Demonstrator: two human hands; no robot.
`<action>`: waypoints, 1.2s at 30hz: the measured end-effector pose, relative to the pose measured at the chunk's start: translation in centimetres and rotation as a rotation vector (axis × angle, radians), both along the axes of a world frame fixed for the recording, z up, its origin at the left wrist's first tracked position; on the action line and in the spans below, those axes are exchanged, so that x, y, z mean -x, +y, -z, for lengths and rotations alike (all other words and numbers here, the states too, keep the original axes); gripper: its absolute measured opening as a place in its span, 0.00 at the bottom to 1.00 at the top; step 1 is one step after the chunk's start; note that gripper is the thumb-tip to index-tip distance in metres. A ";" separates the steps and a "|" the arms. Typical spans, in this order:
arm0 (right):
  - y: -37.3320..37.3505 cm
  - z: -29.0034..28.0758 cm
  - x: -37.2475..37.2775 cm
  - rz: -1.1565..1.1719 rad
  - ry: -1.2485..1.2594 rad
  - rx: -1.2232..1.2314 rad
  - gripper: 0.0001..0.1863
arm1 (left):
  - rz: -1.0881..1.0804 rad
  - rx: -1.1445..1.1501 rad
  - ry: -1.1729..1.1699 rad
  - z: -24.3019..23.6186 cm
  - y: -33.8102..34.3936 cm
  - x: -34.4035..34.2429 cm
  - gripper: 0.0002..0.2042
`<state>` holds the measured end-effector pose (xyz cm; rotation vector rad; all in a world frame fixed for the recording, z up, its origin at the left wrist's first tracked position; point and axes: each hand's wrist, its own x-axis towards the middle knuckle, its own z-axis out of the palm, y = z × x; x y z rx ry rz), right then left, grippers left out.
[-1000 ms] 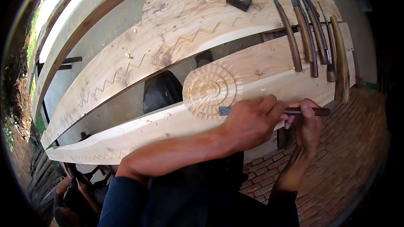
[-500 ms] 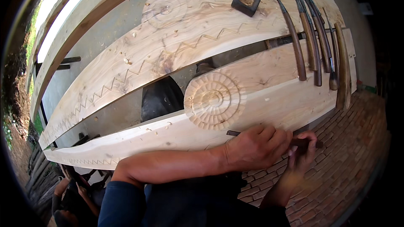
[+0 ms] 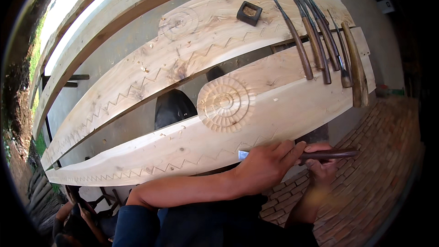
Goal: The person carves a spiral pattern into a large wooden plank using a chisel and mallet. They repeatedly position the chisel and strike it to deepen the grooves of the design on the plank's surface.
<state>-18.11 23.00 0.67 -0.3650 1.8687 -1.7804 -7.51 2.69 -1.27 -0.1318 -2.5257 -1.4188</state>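
A chisel lies slantwise in both my hands over the near edge of a pale carved board (image 3: 155, 151). My left hand (image 3: 265, 167) is closed round its shank, and the bright flat blade (image 3: 243, 155) sticks out on the left, close to the zigzag line cut in the wood. Whether the edge touches the board I cannot tell. The dark wooden handle (image 3: 336, 153) runs through the fingers of my right hand (image 3: 322, 164), which is closed on it. A round carved rosette (image 3: 226, 102) with ridged rings sits on the board just beyond my left hand.
Several wood-handled chisels (image 3: 297, 45) and a wooden mallet-like club (image 3: 358, 73) lie at the boards' right end. A second board (image 3: 137, 82) stands farther off, with a small dark box (image 3: 249, 13) on it. Another person's arms (image 3: 68, 206) show lower left; brick paving (image 3: 366, 183) lies right.
The chisel has turned so its shiny blade face and longer handle show. My right hand has shifted slightly along it. Boards and tools appear lower-left to higher in view as the head moved.
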 end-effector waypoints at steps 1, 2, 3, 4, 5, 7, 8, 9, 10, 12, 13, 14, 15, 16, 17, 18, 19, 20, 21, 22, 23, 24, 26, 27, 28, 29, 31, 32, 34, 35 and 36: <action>0.3 -0.2 -0.3 -0.022 0.041 -0.024 0.17 | -0.028 0.009 0.038 -0.2 0.0 -0.6 0.29; 0.5 -0.6 -0.8 -0.006 0.054 -0.044 0.16 | -0.056 0.018 0.075 -0.4 -0.2 -1.3 0.29; 0.4 -1.1 -1.1 0.042 0.148 -0.026 0.16 | -0.080 0.025 0.114 -0.3 -0.4 -2.0 0.29; 0.1 -1.6 -1.1 0.089 0.237 -0.008 0.17 | -0.098 0.058 0.115 -0.4 -0.8 -2.8 0.29; -0.4 -2.3 -1.0 0.137 0.327 0.009 0.18 | -0.116 0.091 0.117 -0.5 -1.4 -3.6 0.30; -1.8 -3.6 -1.2 0.365 0.334 0.119 0.20 | -0.143 0.043 0.041 -0.4 -2.5 -5.9 0.31; -2.5 -4.2 -1.4 0.482 0.336 0.173 0.21 | -0.152 -0.038 -0.038 -0.4 -2.9 -7.4 0.32; -3.2 -4.6 -1.6 0.405 0.312 0.158 0.22 | -0.166 -0.111 -0.120 -0.4 -3.6 -8.9 0.33; -3.6 -5.1 -1.8 0.330 0.287 0.139 0.22 | -0.163 -0.172 -0.184 -0.5 -4.1 -9.9 0.35; -6.1 -4.3 -2.3 0.160 0.375 0.058 0.21 | -0.207 -0.374 -0.225 -0.6 -4.8 -11.9 0.37; -8.5 -3.0 -2.9 0.069 0.490 -0.016 0.20 | -0.226 -0.482 -0.246 -0.3 -4.8 -12.6 0.38; -10.9 -2.3 -3.3 -0.047 0.644 0.016 0.19 | -0.287 -0.827 -0.240 0.2 -4.1 -13.0 0.38; -13.5 -1.8 -4.1 -0.169 0.792 0.042 0.19 | -0.313 -0.994 -0.237 0.0 -4.2 -13.2 0.39; -15.4 -1.4 -5.5 -0.220 0.804 0.055 0.19 | -0.336 -1.155 -0.230 -0.2 -4.3 -13.4 0.40; -17.1 -1.0 -6.5 -0.221 0.872 0.056 0.18 | -0.342 -1.341 -0.240 0.0 -4.3 -13.2 0.41; -18.7 -0.6 -7.7 -0.246 0.903 0.086 0.19 | -0.444 -1.442 -0.284 0.3 -4.2 -14.7 0.47; -19.9 -0.2 -8.8 -0.313 0.944 0.123 0.19 | -0.519 -1.462 -0.266 1.2 -4.0 -16.1 0.57; -20.8 0.5 -9.6 -0.357 1.053 0.135 0.19 | -0.519 -1.548 -0.265 1.7 -4.1 -17.0 0.61; -21.8 1.1 -10.1 -0.405 1.164 0.168 0.20 | -0.532 -1.622 -0.248 1.8 -4.4 -17.7 0.66; -22.5 1.3 -10.5 -0.409 1.203 0.203 0.20 | -0.460 -1.595 -0.202 1.4 -4.8 -16.5 0.70; -23.1 1.4 -10.7 -0.414 1.241 0.237 0.21 | -0.459 -1.599 -0.185 1.1 -5.1 -15.9 0.71; -23.3 1.6 -10.8 -0.419 1.283 0.265 0.22 | -0.451 -1.609 -0.168 0.9 -5.3 -15.4 0.71; -23.9 2.1 -10.0 -0.429 1.257 0.291 0.25 | -0.440 -1.618 -0.127 0.6 -5.6 -14.5 0.72; -24.0 2.5 -9.7 -0.433 1.243 0.297 0.26 | -0.438 -1.615 -0.138 0.5 -5.7 -14.1 0.73; -24.8 3.5 -10.2 -0.336 1.237 0.321 0.24 | -0.437 -1.611 -0.148 0.4 -5.8 -13.7 0.73; -24.7 3.9 -10.2 -0.365 1.247 0.299 0.22 | -0.435 -1.608 -0.158 0.4 -5.8 -13.3 0.74; -24.6 4.3 -10.1 -0.424 1.266 0.267 0.20 | -0.440 -1.594 -0.174 0.3 -6.0 -12.5 0.75; -24.7 4.5 -10.0 -0.437 1.258 0.294 0.19 | -0.442 -1.588 -0.182 0.2 -6.0 -12.1 0.75; -24.8 5.0 -10.0 -0.463 1.234 0.342 0.17 | -0.478 -1.553 -0.227 -1.1 -5.9 -10.7 0.76; -24.8 5.1 -10.0 -0.473 1.246 0.344 0.17 | -0.491 -1.547 -0.229 -1.1 -5.8 -10.6 0.76; -24.8 5.1 -9.9 -0.482 1.262 0.351 0.17 | -0.505 -1.537 -0.229 -1.1 -5.6 -10.5 0.76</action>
